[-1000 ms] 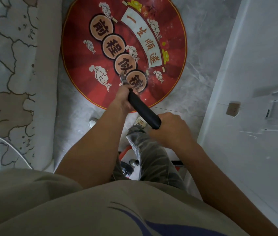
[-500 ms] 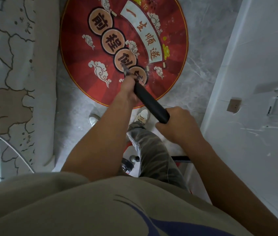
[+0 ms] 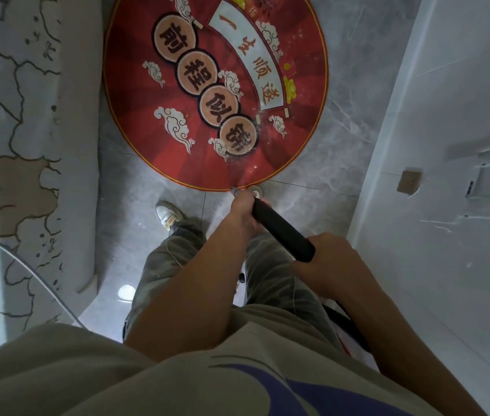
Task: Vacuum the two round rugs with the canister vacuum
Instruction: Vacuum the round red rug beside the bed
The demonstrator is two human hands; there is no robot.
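A round red rug [image 3: 177, 139] with cloud patterns and Chinese characters lies on the grey marble floor ahead of me. I hold the black vacuum wand [image 3: 282, 231] with both hands. My left hand [image 3: 243, 210] grips its lower end, just past the rug's near edge. My right hand [image 3: 327, 259] grips its upper end, closer to my body. The wand's tip is hidden behind my left hand. A bit of the black hose and red canister [image 3: 347, 328] shows by my right leg. Only one rug is in view.
A bed with a patterned cover [image 3: 12, 145] runs along the left, and a thin cable [image 3: 27, 268] crosses it. A white wall or door [image 3: 448, 145] with a small tan patch [image 3: 409, 181] stands on the right. My feet stand on the floor strip between them.
Both hands and the wand have drawn back toward me: the left hand, over the rug's lower characters a second ago, now sits just off its near edge. The view shifted back too.
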